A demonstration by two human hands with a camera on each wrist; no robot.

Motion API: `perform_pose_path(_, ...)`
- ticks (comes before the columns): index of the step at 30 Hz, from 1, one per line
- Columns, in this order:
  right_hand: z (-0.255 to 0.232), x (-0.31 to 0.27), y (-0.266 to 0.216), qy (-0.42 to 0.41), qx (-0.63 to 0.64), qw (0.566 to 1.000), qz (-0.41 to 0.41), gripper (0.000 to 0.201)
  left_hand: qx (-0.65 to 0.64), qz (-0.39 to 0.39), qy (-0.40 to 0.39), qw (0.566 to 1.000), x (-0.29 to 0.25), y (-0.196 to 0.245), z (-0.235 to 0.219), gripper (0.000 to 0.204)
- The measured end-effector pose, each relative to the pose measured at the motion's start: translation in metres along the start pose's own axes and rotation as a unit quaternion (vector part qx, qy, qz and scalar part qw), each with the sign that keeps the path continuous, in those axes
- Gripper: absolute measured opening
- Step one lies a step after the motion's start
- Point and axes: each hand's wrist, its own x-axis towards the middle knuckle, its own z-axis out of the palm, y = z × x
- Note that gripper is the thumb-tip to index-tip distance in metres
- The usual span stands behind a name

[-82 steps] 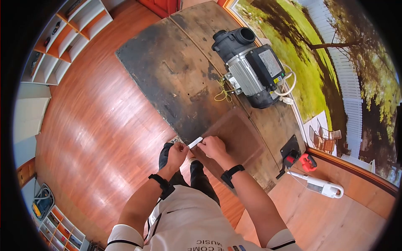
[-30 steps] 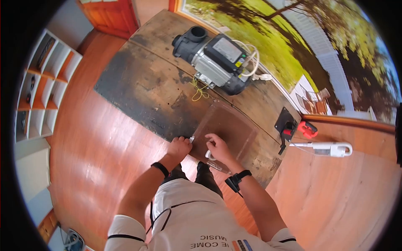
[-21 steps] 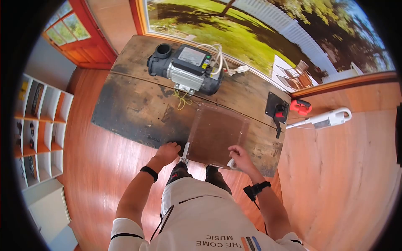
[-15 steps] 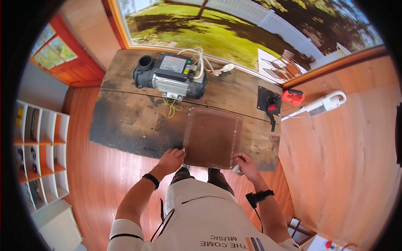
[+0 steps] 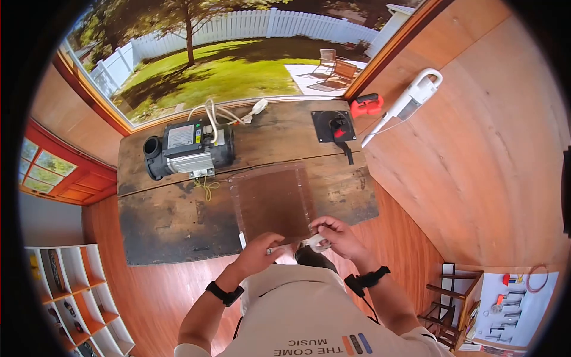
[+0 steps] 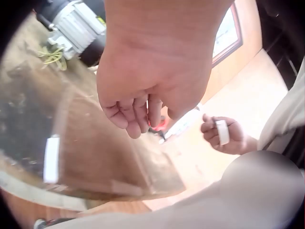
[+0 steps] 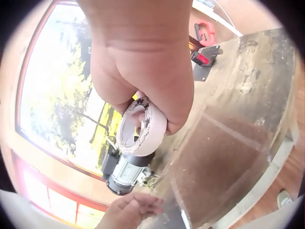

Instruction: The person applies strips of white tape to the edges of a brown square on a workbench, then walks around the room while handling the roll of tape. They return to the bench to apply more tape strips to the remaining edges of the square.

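Observation:
A roll of white tape (image 7: 155, 131) is gripped by my right hand (image 5: 342, 239), beside the front right corner of a brown mat (image 5: 270, 205). My left hand (image 5: 259, 254) hovers by the mat's front edge, its fingers (image 6: 127, 114) loosely bent with nothing between them. A short white tape strip (image 6: 51, 160) lies along the mat's left edge near the front corner. The mat lies flat on the worn wooden table (image 5: 172, 235), with clear strips along its sides.
A pump with an electric motor (image 5: 189, 147) stands at the back left, with a white cable and a yellow-green wire. A black plate with a red-marked part (image 5: 333, 127), a red tool (image 5: 367, 105) and a white stick vacuum (image 5: 407, 101) are at the right. Shelves (image 5: 77, 285) stand at lower left.
Both hands were at a white strip by the mat's left corner. The right hand moved right with the roll; the left hand pressed the strip, then let go and shifted right. The view turned.

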Motion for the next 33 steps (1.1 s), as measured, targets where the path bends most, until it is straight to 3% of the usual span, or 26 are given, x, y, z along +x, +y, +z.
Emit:
perform_pose_path(2, 0.007, -0.001, -0.008, -0.036, 0.015, 0.999, -0.031, 0.016, -0.027, 0.011, -0.021, 0.999, 0.016, 0.046, 0.007, 0.031)
perform_pose_path(4, 0.014, -0.001, -0.018, -0.044, -0.033, 0.996, -0.077, 0.014, -0.051, 0.021, -0.037, 0.998, 0.024, 0.062, 0.015, 0.029)
perform_pose_path(6, 0.015, -0.007, -0.027, -0.05, -0.08, 0.99, -0.101, 0.012, -0.203, -0.065, -0.036, 0.976, 0.028, 0.066, 0.024, 0.023)
perform_pose_path(10, 0.012, -0.017, -0.031, -0.062, -0.177, 0.969, -0.162, 0.012, -0.194, -0.127, -0.008, 0.973, 0.031, 0.077, 0.038, 0.02)
perform_pose_path(12, 0.007, -0.026, -0.041, -0.098, -0.334, 0.917, -0.195, 0.015, -0.12, -0.157, -0.007, 0.98, 0.034, 0.076, 0.045, 0.016)
perform_pose_path(13, 0.005, -0.029, -0.039, -0.088, -0.322, 0.917, -0.217, 0.017, -0.119, -0.161, -0.015, 0.98, 0.034, 0.076, 0.049, 0.016)
perform_pose_path(15, -0.005, -0.035, -0.04, -0.099, -0.324, 0.921, -0.191, 0.018, -0.238, -0.229, -0.012, 0.944, 0.035, 0.075, 0.057, 0.012)
perform_pose_path(20, -0.034, -0.041, -0.042, -0.13, -0.328, 0.924, -0.145, 0.024, -0.219, -0.224, 0.007, 0.95, 0.036, 0.069, 0.085, 0.009)
perform_pose_path(22, -0.056, -0.039, -0.038, -0.121, -0.431, 0.868, -0.215, 0.028, -0.222, -0.217, 0.021, 0.95, 0.039, 0.069, 0.094, 0.008)
perform_pose_path(24, -0.071, -0.039, -0.033, -0.136, -0.408, 0.877, -0.214, 0.023, -0.242, -0.21, 0.034, 0.947, 0.039, 0.066, 0.102, 0.006)
perform_pose_path(26, -0.086, -0.04, -0.031, -0.201, -0.383, 0.888, -0.157, 0.012, -0.211, -0.199, 0.043, 0.956, 0.039, 0.071, 0.11, 0.005)
perform_pose_path(29, -0.104, -0.039, -0.029, -0.239, -0.399, 0.869, -0.166, 0.011, -0.188, -0.198, 0.059, 0.96, 0.039, 0.079, 0.118, 0.004)
perform_pose_path(33, -0.125, -0.04, -0.018, -0.232, -0.375, 0.873, -0.208, 0.014, -0.193, -0.229, 0.067, 0.952, 0.038, 0.084, 0.122, 0.003)
